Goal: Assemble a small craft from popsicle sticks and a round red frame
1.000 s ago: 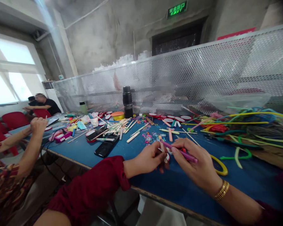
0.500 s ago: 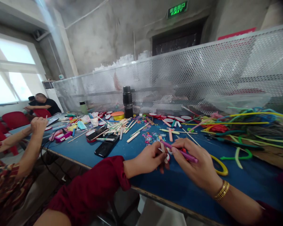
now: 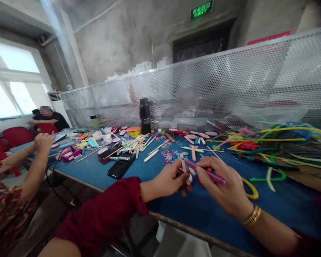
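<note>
- The tall black cylindrical flask (image 3: 144, 117) stands upright on the blue tabletop (image 3: 160, 210), in front of the grey perforated metal screen (image 3: 109, 103).
- Nearer the wearer than the flask, and to its right, the left hand (image 3: 166, 180) is closed in a fingertip pinch on a flat, narrow, pale peach stick (image 3: 183, 163); the stick's upper end rises clear of the fingers, tilted slightly.
- Farther right of the flask, the right hand (image 3: 224, 180) is curled around a slim purple plastic pen (image 3: 215, 176) in a writing grip, its front end pointing left at the stick, just above the left fingertips; whether pen and stick touch cannot be told.
- Between flask and left hand lie many small multicoloured loops (image 3: 168, 156).
- Just in front of the flask is a heap of thin pale sticks (image 3: 140, 145); nearer still, to its left, a glossy black phone (image 3: 120, 168).
- Well right of the flask, a yellow curved band (image 3: 255, 194) shows partly behind the right hand.
- Far left of the flask, a co-worker's hand (image 3: 43, 142) is raised, fingers closed.
</note>
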Demonstrator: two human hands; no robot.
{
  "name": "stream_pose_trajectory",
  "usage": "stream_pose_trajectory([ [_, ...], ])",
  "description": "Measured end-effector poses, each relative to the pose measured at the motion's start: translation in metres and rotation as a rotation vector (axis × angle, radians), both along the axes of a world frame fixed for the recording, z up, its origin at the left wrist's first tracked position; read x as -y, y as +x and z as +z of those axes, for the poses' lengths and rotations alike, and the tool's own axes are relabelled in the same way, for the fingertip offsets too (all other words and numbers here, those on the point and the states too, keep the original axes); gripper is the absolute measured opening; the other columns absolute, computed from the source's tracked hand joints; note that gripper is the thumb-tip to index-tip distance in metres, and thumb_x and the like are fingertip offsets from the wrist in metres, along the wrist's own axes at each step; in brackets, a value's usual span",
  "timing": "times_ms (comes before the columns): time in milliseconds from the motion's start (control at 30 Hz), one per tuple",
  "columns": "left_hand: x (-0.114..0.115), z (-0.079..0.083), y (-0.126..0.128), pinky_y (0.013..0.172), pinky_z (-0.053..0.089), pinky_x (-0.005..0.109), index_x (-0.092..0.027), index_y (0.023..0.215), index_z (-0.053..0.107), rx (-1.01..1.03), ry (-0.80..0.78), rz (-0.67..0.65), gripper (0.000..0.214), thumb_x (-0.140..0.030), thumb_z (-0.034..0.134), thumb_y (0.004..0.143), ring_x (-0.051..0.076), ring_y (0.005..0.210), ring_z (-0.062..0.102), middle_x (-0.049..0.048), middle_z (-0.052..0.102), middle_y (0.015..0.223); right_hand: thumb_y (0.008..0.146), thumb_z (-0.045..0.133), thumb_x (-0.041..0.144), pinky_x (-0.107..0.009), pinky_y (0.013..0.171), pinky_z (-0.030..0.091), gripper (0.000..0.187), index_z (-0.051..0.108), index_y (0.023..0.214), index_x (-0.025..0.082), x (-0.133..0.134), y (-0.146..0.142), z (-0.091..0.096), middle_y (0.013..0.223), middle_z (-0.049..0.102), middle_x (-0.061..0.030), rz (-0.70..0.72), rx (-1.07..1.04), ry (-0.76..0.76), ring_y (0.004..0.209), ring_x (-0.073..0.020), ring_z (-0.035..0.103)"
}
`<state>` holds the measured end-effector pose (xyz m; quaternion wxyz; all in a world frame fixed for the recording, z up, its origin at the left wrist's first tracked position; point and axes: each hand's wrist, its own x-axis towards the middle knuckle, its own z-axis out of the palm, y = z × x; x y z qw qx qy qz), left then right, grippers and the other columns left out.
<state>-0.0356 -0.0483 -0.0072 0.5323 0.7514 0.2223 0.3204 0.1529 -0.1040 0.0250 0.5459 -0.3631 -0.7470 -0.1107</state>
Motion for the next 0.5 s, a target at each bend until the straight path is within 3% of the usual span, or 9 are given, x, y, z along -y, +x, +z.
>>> stream_pose_trajectory([
  [500,0.0013,0.0012,0.0003,0.044,0.039,0.017,-0.021,0.109,0.044,-0.004,-0.013,0.001,0.046,-0.063,0.058,0.097,0.009,0.049,0.062,0.0007,0.069,0.079,0.095,0.063,0.030,-0.031,0.064,0.054,0.010,0.066,0.088,0.025,0.0019,-0.0008,0.0032,0.078,0.074,-0.0006,-0.010,-0.035,-0.010,0.068,-0.0188,0.071],
])
